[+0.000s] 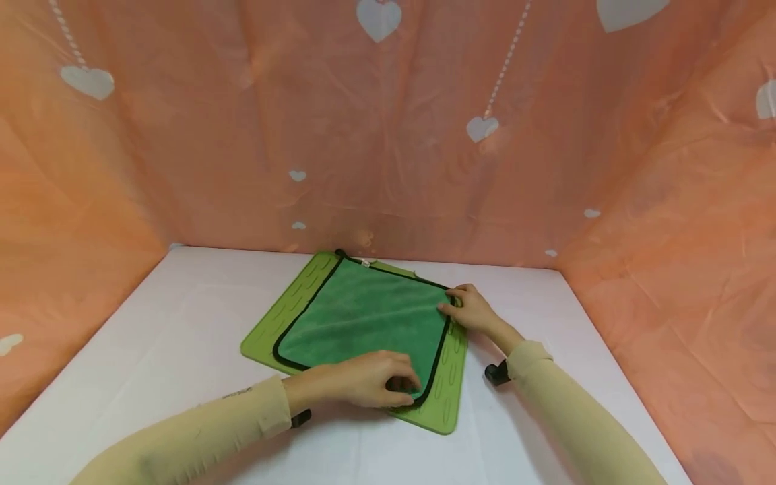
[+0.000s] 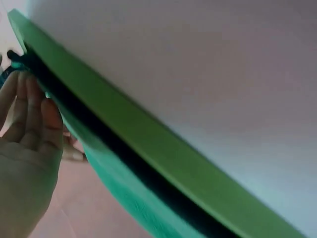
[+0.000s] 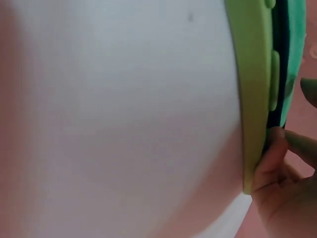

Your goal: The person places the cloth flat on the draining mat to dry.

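Note:
A green cloth [image 1: 370, 316] with a black border lies spread over a light green mat [image 1: 447, 411], which shows around its edges. My left hand [image 1: 370, 380] is at the cloth's near right corner, its thumb and fingers curled together on the black edge. In the left wrist view, the fingertips of that hand [image 2: 32, 119] meet the bunched dark border [image 2: 34, 67]. My right hand [image 1: 475, 311] pinches the cloth's far right corner between thumb and fingers. The right wrist view shows this hand [image 3: 285, 183] beside the mat's edge [image 3: 252, 99], touching the cloth's dark border.
The mat rests on a white tabletop [image 1: 182, 316]. Orange curtains [image 1: 388, 148] with pale hearts stand along the back and both sides. A small white tag [image 1: 366, 264] and a black loop [image 1: 340, 253] sit on the cloth's far edge.

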Demonstrator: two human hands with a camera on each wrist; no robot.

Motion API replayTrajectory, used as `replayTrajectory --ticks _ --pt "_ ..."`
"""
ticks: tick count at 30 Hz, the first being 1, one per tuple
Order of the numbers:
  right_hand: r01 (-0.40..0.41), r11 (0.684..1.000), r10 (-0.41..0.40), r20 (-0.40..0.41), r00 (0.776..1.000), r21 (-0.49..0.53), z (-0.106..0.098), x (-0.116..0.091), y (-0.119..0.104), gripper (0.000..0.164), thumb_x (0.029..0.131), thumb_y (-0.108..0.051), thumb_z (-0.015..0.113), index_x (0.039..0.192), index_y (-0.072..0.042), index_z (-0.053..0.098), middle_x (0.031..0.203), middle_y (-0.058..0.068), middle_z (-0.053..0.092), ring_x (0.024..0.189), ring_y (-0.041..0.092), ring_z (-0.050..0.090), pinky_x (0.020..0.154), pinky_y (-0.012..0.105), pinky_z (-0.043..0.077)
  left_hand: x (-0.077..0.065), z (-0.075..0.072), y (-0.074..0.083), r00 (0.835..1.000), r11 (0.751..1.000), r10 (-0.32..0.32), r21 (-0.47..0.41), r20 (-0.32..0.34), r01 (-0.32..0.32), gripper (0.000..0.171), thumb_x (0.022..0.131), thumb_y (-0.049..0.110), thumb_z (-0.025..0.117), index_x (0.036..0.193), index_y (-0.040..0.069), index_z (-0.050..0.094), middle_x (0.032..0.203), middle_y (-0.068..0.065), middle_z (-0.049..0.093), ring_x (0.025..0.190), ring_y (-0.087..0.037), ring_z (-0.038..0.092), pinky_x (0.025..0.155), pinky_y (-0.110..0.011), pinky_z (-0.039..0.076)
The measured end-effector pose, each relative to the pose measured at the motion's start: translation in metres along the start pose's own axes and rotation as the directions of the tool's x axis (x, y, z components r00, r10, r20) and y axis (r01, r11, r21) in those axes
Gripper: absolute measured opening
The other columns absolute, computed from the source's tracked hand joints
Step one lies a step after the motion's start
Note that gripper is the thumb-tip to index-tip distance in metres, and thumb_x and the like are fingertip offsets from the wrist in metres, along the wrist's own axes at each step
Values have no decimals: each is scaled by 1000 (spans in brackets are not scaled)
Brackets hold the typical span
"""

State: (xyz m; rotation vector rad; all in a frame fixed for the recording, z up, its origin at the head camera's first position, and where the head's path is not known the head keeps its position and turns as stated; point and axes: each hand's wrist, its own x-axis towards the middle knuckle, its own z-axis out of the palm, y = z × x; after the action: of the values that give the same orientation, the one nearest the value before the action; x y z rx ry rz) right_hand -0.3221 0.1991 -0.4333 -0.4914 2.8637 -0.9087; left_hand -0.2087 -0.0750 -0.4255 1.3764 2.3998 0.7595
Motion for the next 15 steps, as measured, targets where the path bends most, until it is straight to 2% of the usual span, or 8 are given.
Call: replayTrajectory --ticks 2,4,7,10,12,15 --pt "25 1000 -25 -16 1000 -8 0 -4 0 55 104 -26 64 146 8 53 148 36 39 130 50 49 109 63 40 -3 -4 -4 999 998 -34 52 -33 36 26 102 29 70 125 18 73 116 8 63 102 -2 60 88 -20 52" --pt "49 999 -49 -25 998 -13 1 -10 -1 56 103 -25 65 146 8 52 150 35 37 120 46 55 104 61 44 -8 -9 -10 994 985 -72 149 -78 83 32 103 33 69 130 19 70 127 5 61 115 -9 60 99 -30 52" --pt "93 995 -94 -25 995 -34 5 -19 -4 58 102 -24 68 148 7 50 155 33 34 105 35 61 94 55 50 -15 -19 -20 981 937 -120 310 -153 163 46 102 38 69 141 14 64 146 -4 55 136 -24 52 112 -45 45" --pt "142 987 -143 -13 990 -70 8 -28 -9 62 101 -24 71 151 4 49 158 31 33 115 39 60 96 56 50 -21 -28 -29 964 881 -197 398 -181 255 63 102 44 67 152 9 52 160 -10 44 148 -31 41 117 -54 36" --pt "177 978 -177 8 984 -106 9 -33 -12 64 100 -24 72 152 3 48 159 30 33 132 47 51 105 61 45 -27 -31 -33 950 861 -265 402 -164 310 71 102 47 65 158 8 44 165 -13 36 151 -34 35 119 -57 32" --pt "209 966 -198 79 977 -152 12 -40 -17 66 100 -27 71 154 2 46 160 29 32 146 52 33 113 66 35 -35 -31 -36 929 853 -352 370 -116 369 77 104 50 61 162 7 35 169 -14 29 154 -36 29 120 -60 29"
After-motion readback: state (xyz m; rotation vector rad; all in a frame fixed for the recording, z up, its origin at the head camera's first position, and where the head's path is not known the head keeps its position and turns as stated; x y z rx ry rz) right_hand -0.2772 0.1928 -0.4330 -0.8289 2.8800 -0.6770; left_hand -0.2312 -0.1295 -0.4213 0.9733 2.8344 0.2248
